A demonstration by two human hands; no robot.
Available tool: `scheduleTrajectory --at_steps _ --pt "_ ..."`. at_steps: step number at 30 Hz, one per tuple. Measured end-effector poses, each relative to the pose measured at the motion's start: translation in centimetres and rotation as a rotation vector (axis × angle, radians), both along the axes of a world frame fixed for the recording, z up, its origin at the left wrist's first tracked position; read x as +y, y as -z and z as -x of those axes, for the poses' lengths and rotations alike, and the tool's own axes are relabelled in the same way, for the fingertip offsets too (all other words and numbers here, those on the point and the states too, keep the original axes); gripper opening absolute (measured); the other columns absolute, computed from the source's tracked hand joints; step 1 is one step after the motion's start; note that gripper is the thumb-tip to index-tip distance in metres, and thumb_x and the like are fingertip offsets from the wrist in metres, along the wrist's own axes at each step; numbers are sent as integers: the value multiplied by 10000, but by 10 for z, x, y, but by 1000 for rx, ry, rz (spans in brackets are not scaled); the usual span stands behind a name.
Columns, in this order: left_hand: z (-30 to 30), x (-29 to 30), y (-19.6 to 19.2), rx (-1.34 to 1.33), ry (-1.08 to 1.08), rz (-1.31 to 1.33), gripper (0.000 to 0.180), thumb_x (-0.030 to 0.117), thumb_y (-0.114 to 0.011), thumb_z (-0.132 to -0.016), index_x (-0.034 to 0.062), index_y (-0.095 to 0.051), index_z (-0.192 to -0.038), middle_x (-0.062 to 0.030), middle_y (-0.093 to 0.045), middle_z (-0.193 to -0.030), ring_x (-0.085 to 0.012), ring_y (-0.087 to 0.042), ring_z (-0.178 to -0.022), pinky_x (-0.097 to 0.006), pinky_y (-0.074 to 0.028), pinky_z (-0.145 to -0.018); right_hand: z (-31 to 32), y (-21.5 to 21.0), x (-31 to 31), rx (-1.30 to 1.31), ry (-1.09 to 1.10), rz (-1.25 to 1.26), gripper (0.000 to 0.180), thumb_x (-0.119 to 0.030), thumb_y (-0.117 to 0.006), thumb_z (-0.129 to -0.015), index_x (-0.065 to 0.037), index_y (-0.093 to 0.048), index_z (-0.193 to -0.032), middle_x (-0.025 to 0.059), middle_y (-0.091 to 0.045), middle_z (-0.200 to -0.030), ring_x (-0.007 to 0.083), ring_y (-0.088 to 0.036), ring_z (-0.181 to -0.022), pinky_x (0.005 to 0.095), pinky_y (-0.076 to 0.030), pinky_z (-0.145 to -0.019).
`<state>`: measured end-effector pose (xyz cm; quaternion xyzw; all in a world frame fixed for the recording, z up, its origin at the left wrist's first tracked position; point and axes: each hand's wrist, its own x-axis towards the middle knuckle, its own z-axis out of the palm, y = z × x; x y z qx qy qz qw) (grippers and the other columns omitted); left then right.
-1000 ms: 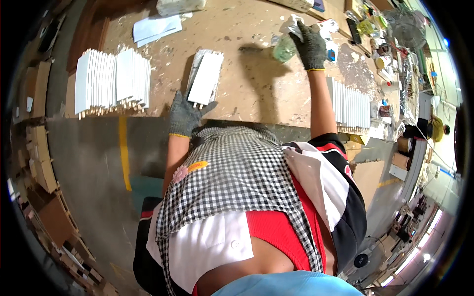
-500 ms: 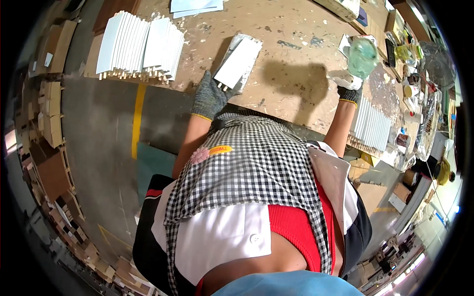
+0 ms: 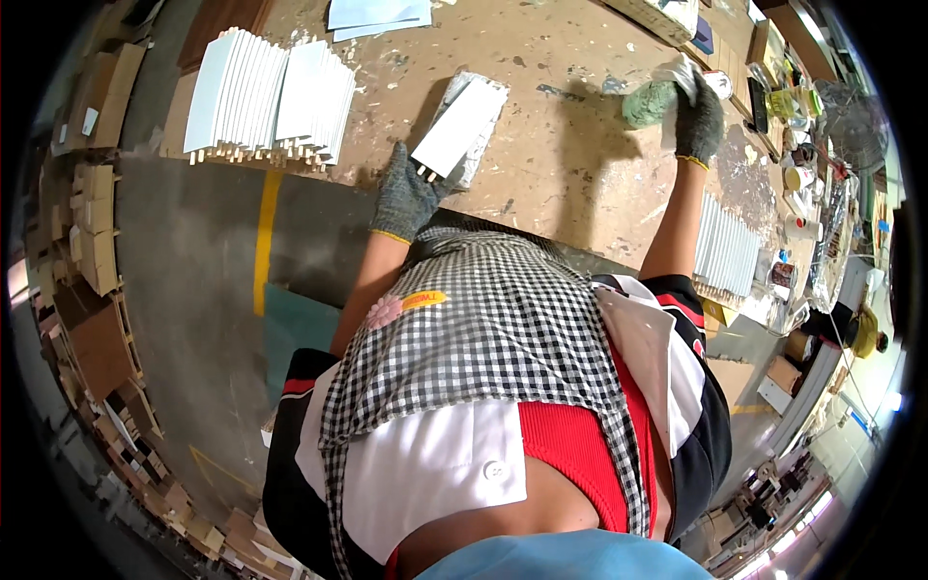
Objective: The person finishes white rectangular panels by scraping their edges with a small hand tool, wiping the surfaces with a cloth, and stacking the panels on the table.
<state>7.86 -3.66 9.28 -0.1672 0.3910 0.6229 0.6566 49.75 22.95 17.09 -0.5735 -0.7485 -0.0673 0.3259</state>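
My left hand (image 3: pixel 401 196), in a dark grey knitted glove, grips the near end of a narrow white panel (image 3: pixel 458 124). Small wooden dowels stick out of that end, and my fingers are partly hidden under it. The panel lies aslant on a paint-smeared block (image 3: pixel 480 138). Out at the right, my right hand (image 3: pixel 701 121), gloved alike, is closed on a see-through green bottle (image 3: pixel 649 104), tipped over toward the left. White cloth or paper (image 3: pixel 674 71) shows between the hand and the bottle; how it is held I cannot tell.
Two rows of white doweled panels (image 3: pixel 237 97) stand at the worktable's left end, and more panels (image 3: pixel 727 246) sit at its right edge. Pale blue sheets (image 3: pixel 379 14) lie at the back. Jars, tape rolls and tools crowd the far right. The table (image 3: pixel 541 184) is stained and speckled.
My right hand has moved away from me, toward the back of the table, and the green bottle has swung over to the left. My left hand and the panel have hardly moved.
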Motion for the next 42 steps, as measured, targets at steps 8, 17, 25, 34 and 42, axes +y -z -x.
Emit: scheduleTrajectory --at_steps 8,17,25,34,42 --pt "-7 -2 0 92 -28 79 476 391 -662 -1007 43 -585 -1322 -116 -642 -1293 -270 -629 -1183 -453 -599 -946 154 -22 -100 602 -289 346 366 -144 -733 -950 -52 -662 -1298 129 -737 -1124 220 -690 -980 345 -557 -889" --pt "-12 1 6 117 28 32 466 347 -667 -1010 39 -583 -1349 -123 -640 -1300 -290 -639 -1164 -458 -566 -994 250 70 -116 -265 -500 398 515 -421 -470 -1054 -114 -539 -1462 112 -528 -1518 286 -464 -1411 568 -263 -1206" --pt "-17 4 -11 135 4 118 449 363 -629 -1032 32 -594 -1334 -114 -660 -1247 -273 -642 -1151 -454 -574 -960 251 53 -152 -322 -694 435 497 -360 -534 -1010 -76 -578 -1415 118 -518 -1526 293 -447 -1435 544 -215 -1245" --pt "-12 1 0 179 12 137 403 349 -610 -1043 35 -612 -1295 -109 -646 -1230 -249 -637 -1120 -405 -587 -931 248 49 -169 -209 -756 179 502 -416 -557 -1010 -88 -580 -1389 123 -620 -1351 285 -550 -1304 511 -339 -1193" --pt "-10 1 -14 616 161 -125 374 108 -691 -962 16 -625 -1318 -118 -673 -1210 -225 -656 -1082 -396 -580 -913 224 81 -60 726 -183 473 369 -118 -664 -926 12 -647 -1270 212 -711 -1154 319 -684 -994 411 -559 -884"
